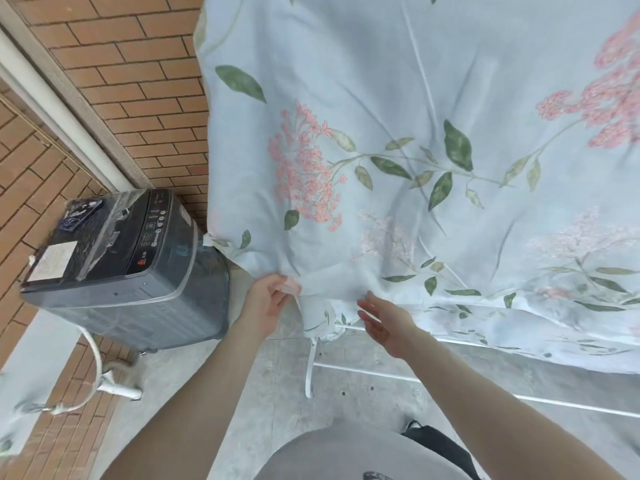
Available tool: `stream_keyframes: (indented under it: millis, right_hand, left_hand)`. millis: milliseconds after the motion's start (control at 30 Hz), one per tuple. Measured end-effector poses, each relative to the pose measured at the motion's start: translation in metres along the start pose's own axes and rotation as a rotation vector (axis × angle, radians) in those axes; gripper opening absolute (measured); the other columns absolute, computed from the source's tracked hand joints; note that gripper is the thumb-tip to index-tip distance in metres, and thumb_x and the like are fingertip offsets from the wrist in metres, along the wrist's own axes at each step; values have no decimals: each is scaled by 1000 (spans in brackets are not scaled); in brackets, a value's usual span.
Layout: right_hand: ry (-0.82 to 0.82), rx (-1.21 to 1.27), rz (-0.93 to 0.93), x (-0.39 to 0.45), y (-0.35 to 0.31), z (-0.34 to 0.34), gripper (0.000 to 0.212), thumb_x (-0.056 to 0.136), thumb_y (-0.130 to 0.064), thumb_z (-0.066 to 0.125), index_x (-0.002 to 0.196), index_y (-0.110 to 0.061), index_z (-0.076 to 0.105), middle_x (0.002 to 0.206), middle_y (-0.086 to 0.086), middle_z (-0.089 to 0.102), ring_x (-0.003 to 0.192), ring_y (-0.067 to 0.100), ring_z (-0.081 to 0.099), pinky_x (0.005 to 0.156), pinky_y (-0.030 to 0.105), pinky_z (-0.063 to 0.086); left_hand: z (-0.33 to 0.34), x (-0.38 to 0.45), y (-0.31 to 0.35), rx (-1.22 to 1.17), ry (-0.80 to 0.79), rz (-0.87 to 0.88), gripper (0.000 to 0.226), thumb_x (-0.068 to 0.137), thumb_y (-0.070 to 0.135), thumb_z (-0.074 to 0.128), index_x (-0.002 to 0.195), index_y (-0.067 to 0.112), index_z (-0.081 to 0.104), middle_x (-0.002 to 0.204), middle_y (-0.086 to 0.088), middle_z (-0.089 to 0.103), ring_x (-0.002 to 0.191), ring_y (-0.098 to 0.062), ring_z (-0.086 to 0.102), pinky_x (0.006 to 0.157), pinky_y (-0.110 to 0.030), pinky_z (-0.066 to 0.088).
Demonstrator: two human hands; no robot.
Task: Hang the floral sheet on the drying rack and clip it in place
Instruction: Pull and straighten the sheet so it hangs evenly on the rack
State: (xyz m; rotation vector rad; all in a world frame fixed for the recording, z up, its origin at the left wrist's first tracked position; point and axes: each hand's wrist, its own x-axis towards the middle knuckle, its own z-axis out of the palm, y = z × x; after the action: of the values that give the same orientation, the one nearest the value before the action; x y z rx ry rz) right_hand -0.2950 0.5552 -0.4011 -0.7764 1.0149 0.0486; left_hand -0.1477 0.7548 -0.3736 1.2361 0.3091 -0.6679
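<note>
One pale-blue floral sheet (398, 150) (pink blooms, green leaves) drapes over one white drying rack (381, 370). The left hand (268, 299) pinches its edge; the right hand (384, 322) hovers, fingers spread.

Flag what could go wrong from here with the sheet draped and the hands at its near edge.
1. Only the left hand pinches the sheet; the right hand is open beside it, so the corner could slip.
2. No clip is visible, so the sheet could slide off the rack.
3. The hanging tie dangles toward the floor and could get dirty.
</note>
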Motion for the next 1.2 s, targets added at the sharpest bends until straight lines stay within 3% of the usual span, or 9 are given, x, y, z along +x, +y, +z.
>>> stream_keyframes:
  millis: [67,167,300,367,433,600,767,967,1200]
  right_hand:
    - [-49,-55,24,-2,-2,7,40,91,-39,78,120,-13,67,122,0,73,96,15,74,66,23,60]
    - [-104,-106,75,-7,0,15,53,85,-52,79,117,-14,61,125,5,68,101,19,75,72,27,60]
    - [-184,-64,133,-7,8,24,74,77,-65,79,121,-10,56,117,3,73,75,12,70,74,26,59]
    - [-212,-27,111,-3,8,29,64,77,-60,83,116,-13,62,93,-6,71,64,8,61,62,21,56]
    - [-161,14,67,0,6,32,43,80,-46,86,104,-16,66,75,-5,62,59,6,57,52,17,52]
    - [-60,50,0,5,3,33,22,88,-30,82,100,-16,68,71,-5,58,56,6,52,48,16,47]
    - [27,277,-20,14,-11,20,23,90,-29,79,100,-13,66,72,-4,56,56,5,52,45,14,47]
    - [165,40,-125,29,5,12,18,91,-27,79,94,-19,63,96,2,73,84,12,71,65,25,48]
    - [213,-115,-132,57,27,42,25,92,-27,76,91,-9,58,89,5,72,77,14,75,62,28,49]
  left_hand:
    - [-6,-6,12,-63,-20,24,22,95,6,51,75,10,58,94,-12,68,92,-27,74,94,-35,52]
    - [-2,-18,12,-80,52,3,16,103,32,60,98,18,66,100,-1,70,102,-22,70,99,-36,51]
    - [7,-35,-20,109,49,-17,26,101,44,60,112,23,69,109,-1,78,104,-19,73,91,-32,55]
    - [4,-39,-39,168,28,-38,30,100,44,62,117,20,70,110,-1,79,101,-18,76,81,-28,57]
    - [2,-42,-47,156,17,-55,29,101,38,64,120,18,69,110,-1,79,100,-19,76,83,-28,58]
    - [-8,-30,-16,-23,3,31,29,98,17,67,127,22,67,117,3,77,109,-18,72,92,-33,55]
    - [-14,-9,7,-17,178,73,12,96,23,73,106,19,69,110,-1,76,105,-18,72,97,-36,55]
    - [-29,15,-18,165,362,52,18,91,29,79,85,16,68,90,-3,72,88,-20,69,92,-40,59]
    - [-41,52,-14,278,489,90,28,90,32,80,76,15,62,76,-1,63,68,-15,62,88,-42,59]
